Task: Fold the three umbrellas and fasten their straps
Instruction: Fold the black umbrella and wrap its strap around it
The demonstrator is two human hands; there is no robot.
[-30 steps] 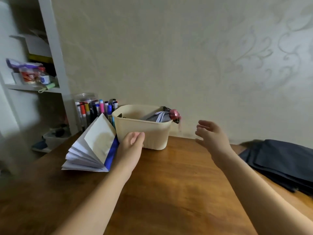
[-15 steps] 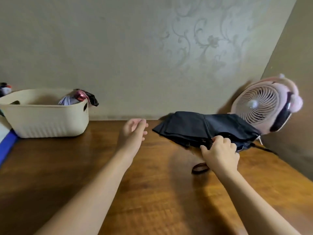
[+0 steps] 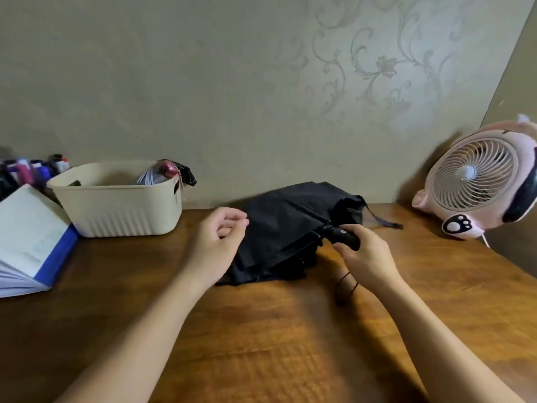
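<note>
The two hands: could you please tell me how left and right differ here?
The right hand grips the handle of the black umbrella; the left hand holds nothing. The right hand's fingers wrap around the handle; the left hand's fingers are loosely curled. The right hand is at the umbrella's handle end, the left hand by its canopy. Both are bare and above the wooden table.

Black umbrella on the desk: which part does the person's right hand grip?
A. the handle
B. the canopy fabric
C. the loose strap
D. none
A: the right hand curls round the black handle of the umbrella; the strap trails loose behind.
</note>
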